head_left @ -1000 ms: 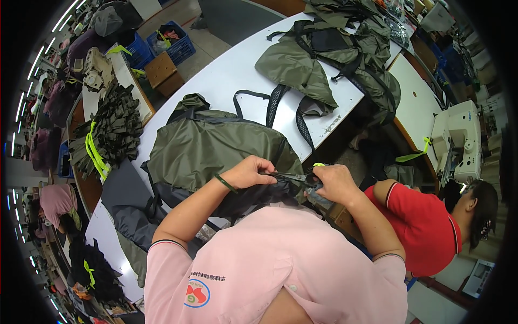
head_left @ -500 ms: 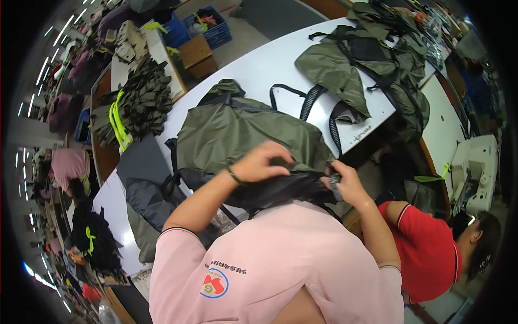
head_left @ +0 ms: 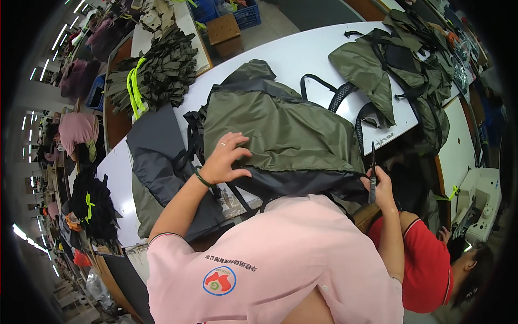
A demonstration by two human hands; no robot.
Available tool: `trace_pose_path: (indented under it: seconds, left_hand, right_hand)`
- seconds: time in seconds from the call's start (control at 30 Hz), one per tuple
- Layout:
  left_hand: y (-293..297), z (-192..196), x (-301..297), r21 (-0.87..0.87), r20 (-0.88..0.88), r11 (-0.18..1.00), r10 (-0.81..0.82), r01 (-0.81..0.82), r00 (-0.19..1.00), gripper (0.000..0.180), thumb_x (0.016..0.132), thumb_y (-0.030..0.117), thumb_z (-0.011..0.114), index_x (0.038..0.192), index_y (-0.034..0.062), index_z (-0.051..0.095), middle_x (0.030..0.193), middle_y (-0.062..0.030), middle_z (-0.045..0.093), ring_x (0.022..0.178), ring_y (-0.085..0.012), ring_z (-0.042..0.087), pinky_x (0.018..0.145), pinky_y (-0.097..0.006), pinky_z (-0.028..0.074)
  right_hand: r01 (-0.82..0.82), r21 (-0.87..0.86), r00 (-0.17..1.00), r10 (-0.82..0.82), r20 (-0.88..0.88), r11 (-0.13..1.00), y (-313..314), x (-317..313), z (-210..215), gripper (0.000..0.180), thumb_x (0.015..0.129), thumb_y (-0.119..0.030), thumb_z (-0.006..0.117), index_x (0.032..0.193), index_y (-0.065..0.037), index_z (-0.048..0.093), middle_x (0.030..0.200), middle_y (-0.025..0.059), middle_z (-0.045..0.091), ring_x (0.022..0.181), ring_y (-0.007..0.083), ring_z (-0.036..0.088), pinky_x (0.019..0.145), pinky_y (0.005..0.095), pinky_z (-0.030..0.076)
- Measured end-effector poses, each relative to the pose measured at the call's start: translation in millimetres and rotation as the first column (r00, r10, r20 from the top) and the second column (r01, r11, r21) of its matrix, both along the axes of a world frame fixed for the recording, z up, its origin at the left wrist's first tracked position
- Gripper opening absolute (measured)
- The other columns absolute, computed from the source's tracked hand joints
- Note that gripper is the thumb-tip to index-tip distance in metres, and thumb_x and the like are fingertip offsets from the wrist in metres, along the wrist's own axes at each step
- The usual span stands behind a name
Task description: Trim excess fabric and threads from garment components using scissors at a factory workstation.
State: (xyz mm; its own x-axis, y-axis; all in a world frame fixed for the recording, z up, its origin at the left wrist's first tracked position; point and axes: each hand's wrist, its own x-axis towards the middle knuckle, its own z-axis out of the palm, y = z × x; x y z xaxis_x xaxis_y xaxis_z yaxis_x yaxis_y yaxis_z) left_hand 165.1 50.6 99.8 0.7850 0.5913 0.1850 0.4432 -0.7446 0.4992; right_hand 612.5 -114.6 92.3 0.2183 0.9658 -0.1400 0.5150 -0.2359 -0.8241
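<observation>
brown cardboard box (head_left: 224,29) on floor, blue crate (head_left: 245,12) beside

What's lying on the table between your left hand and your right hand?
In the head view, only the olive backpack and its dark lower edge span from left hand to right hand, which holds scissors.

Backpack (head_left: 280,129) — matt olive cloth; table (head_left: 302,51) — smooth.

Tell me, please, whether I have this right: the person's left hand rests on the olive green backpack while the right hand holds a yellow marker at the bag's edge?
Not quite. In the head view the left hand does rest on the olive green backpack, but the right hand holds a slim dark tool, seemingly small scissors, not a yellow marker.
</observation>
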Motion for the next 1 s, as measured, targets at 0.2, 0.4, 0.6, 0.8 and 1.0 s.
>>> trace_pose_path:
  seconds: [0.2,0.4,0.6,0.8,1.0]
  left_hand:
    - [-20.4,-19.2,20.4,0.009,-0.059,0.999,-0.032,0.032,0.998,0.043,0.068,0.029,0.080,0.104,0.0126,0.063,0.132,-0.0126,0.048,0.130,-0.0354,0.039,0.112,-0.053,0.025]
    - [-10.2,-24.6,24.1,0.133,0.074,0.990,-0.053,0.043,0.996,0.023,0.074,0.013,0.073,0.095,0.0103,0.064,0.118,-0.0109,0.059,0.121,-0.0311,0.049,0.107,-0.047,0.034]
    - [-4.1,16.5,29.1,-0.845,0.298,0.515,0.234,0.142,0.926,0.012,0.084,0.011,0.069,0.089,0.0033,0.060,0.084,0.0032,0.059,0.077,-0.0046,0.052,0.074,-0.021,0.044]
    - [-4.7,32.0,47.1,-0.827,0.334,0.517,0.137,0.221,0.933,0.010,0.084,0.008,0.067,0.088,0.0037,0.060,0.081,0.0043,0.057,0.075,-0.0040,0.050,0.070,-0.021,0.043]
    - [-8.5,39.2,58.8,-0.835,0.353,0.490,0.129,0.250,0.927,0.008,0.083,0.005,0.067,0.087,0.0039,0.059,0.079,0.0048,0.056,0.073,-0.0032,0.049,0.068,-0.021,0.042]
  right_hand:
    - [-0.002,-0.017,1.000,0.002,-0.001,1.000,-0.3,-11.6,3.9,0.023,0.076,-0.005,0.074,0.082,-0.004,0.051,0.066,-0.0009,0.043,0.063,0.0083,0.038,0.056,0.0242,0.035]
    - [0.003,-0.054,0.999,-0.001,0.040,0.999,-2.6,-11.7,8.7,0.023,0.076,-0.005,0.073,0.081,-0.004,0.051,0.066,0.0000,0.044,0.064,0.0087,0.040,0.057,0.0257,0.038]
    - [-0.068,-0.038,0.910,0.077,0.408,0.997,4.3,-22.3,35.0,0.033,0.071,-0.021,0.081,0.081,-0.003,0.055,0.070,0.0129,0.057,0.063,0.0281,0.057,0.060,0.0355,0.046]
    - [-0.512,0.158,0.738,0.338,0.584,0.845,47.9,-83.0,90.3,0.052,0.061,-0.044,0.083,0.082,-0.004,0.058,0.072,0.0111,0.060,0.067,0.0337,0.059,0.060,0.0412,0.045]
    - [-0.606,0.078,0.655,0.441,0.614,0.792,57.9,-111.9,91.2,0.040,0.066,-0.032,0.077,0.085,-0.004,0.057,0.079,0.0111,0.060,0.077,0.0299,0.059,0.067,0.0383,0.043]
